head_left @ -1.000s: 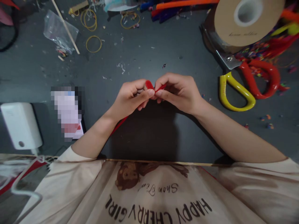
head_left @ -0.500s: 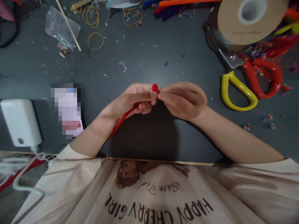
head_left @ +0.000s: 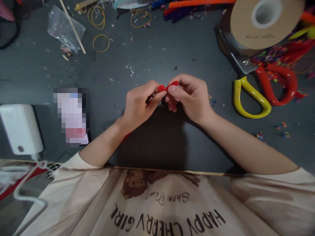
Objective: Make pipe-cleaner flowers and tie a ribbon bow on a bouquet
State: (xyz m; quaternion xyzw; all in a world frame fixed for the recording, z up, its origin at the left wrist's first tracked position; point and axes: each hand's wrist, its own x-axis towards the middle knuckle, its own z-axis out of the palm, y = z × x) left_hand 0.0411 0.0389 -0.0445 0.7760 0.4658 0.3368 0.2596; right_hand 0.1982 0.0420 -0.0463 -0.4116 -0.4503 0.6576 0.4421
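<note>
In front of my chest, both hands pinch a red pipe cleaner (head_left: 175,84) just above the dark table. Its two short loops flare left and right from a narrow middle, like a small bow. My left hand (head_left: 141,101) grips the left loop between thumb and fingertips. A bit of the red tail (head_left: 126,137) shows below my left wrist; the stretch between is hidden by the hand. My right hand (head_left: 193,98) presses its thumb on the right loop, the other fingers curled beneath.
Large scissors (head_left: 252,101) with yellow and red handles lie at right, beside a ribbon spool (head_left: 242,24). Left are a blurred phone (head_left: 72,118) and a white power bank (head_left: 22,129) with a cable. Rubber bands (head_left: 100,43), a stick (head_left: 73,28) and coloured pipe cleaners (head_left: 197,4) lie behind.
My right hand has turned over so its thumb now shows on top of the red piece. My left hand has rolled palm-down, covering most of the tail. Two red loops now show.
</note>
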